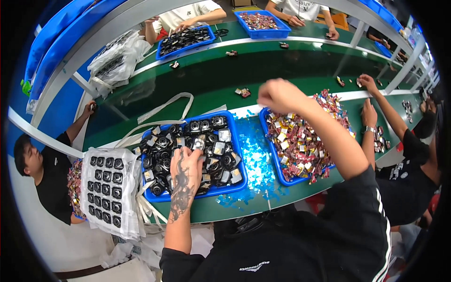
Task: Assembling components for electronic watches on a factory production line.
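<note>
My left hand (186, 164), its forearm tattooed, reaches into a blue tray (217, 190) heaped with black camera housings. Its fingers are closed around a small camera unit (199, 142) with a pale face. My right hand (279, 96) is raised over the edge of the green conveyor, curled and slightly blurred; whatever it may hold is hidden. Below that arm stands a second blue tray (295, 181), piled with small red circuit boards (300, 143) bearing white and yellow parts. One circuit board assembly (243, 92) lies on the conveyor, left of my right hand.
Blue film scraps (257, 162) litter the bench between the trays. At left, a white sheet (123, 197) carries rows of black housings. Along the conveyor (211, 75) lie several small assemblies. Co-workers sit opposite and to both sides; a metal frame rail (47, 134) crosses the left.
</note>
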`<action>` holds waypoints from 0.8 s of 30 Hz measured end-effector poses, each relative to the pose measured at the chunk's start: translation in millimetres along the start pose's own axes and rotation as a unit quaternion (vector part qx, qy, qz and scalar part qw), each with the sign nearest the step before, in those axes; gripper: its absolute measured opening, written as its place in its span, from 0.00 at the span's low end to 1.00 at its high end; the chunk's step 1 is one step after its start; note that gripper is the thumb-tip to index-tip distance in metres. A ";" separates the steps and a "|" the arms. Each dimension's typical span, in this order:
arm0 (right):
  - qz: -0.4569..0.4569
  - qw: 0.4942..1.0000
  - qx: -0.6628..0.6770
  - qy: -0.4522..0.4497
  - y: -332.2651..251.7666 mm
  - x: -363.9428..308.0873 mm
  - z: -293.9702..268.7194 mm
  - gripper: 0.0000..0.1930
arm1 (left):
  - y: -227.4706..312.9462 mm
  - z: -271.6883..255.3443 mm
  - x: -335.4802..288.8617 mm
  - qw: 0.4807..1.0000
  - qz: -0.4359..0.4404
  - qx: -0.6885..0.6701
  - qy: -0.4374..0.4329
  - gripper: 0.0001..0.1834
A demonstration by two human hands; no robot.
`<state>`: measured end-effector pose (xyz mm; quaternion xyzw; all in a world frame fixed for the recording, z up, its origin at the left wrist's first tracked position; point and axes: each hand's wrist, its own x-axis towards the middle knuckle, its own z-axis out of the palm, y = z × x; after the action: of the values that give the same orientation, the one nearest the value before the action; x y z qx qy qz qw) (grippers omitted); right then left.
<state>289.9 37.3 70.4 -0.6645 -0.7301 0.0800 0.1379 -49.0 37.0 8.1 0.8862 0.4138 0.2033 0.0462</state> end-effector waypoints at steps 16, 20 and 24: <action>0.006 0.988 0.071 0.136 -25.7 -101.9 12.0 0.04 | 81.8 15.2 -8.4 0.474 -0.294 -0.828 0.056 0.10; 0.150 0.899 0.311 0.269 -12.8 -122.2 11.6 0.04 | 82.8 17.8 -14.8 0.529 -0.268 -0.804 0.039 0.09; 0.140 0.858 0.428 0.249 -21.9 -133.6 15.8 0.06 | 99.1 4.0 -5.9 0.503 -0.240 -0.819 -0.137 0.21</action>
<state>274.8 -96.5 49.2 -0.6333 -0.4645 0.2349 0.5727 20.0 -31.9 27.3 0.3364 0.2481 0.3086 0.8544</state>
